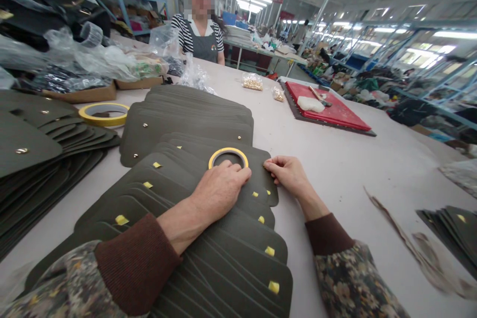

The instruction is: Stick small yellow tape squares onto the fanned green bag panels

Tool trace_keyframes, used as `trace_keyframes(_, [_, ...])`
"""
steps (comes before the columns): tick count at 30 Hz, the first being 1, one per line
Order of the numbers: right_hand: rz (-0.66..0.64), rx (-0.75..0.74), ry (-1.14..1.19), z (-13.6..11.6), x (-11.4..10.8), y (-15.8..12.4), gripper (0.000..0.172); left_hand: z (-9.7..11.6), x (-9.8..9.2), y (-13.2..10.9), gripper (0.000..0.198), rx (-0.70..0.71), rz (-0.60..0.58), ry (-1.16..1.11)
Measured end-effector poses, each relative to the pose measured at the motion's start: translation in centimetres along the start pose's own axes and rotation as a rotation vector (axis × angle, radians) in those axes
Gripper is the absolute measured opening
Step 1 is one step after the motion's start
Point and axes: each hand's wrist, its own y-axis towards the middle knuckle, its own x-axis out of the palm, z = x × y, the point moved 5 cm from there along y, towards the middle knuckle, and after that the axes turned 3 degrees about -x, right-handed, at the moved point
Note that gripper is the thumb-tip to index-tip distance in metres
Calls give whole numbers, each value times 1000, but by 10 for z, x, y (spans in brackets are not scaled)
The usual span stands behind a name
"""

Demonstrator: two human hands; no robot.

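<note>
My left hand (219, 186) is closed on the near rim of a roll of yellow tape (228, 150), above a spread of overlapping dark green sheets (208, 248). My right hand (288, 174) pinches at the right edge of an upper sheet; what lies between the fingertips is too small to make out. Small yellow tape pieces (274, 287) stick to the sheets along both sides. Behind them lies another fanned stack of dark green panels (186, 114) with small gold-coloured metal studs.
More green panels (26, 129) and a second tape roll (104, 114) lie left. Farther back are bags of gold-coloured parts (252, 82) and a red board (331, 107) with a hammer. Fabric strips (406, 243) lie right. A person (203, 35) is across the table.
</note>
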Motion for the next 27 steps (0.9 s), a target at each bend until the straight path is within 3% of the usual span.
trace_keyframes(3, [12, -10, -54, -4, 1, -1, 12, -1, 0, 0, 16, -7, 3, 4])
trace_keyframes(7, [58, 9, -28, 2, -5, -2, 39, -2, 2, 0, 15, -1, 3, -16])
trace_keyframes(12, [48, -2, 119, 11, -8, -8, 24, -2, 2, 1, 16, 24, 11, -56])
trace_keyframes(19, [53, -125, -160, -7, 0, -11, 23, -4, 0, 3, 13, 48, 10, -92])
trace_keyframes(23, [78, -157, -69, -4, -2, -11, 31, -6, -3, 3, 13, 65, 18, -147])
trace_keyframes(27, [70, -204, -89, 1, -1, -12, 23, -6, -7, 2, 13, 101, 53, -174])
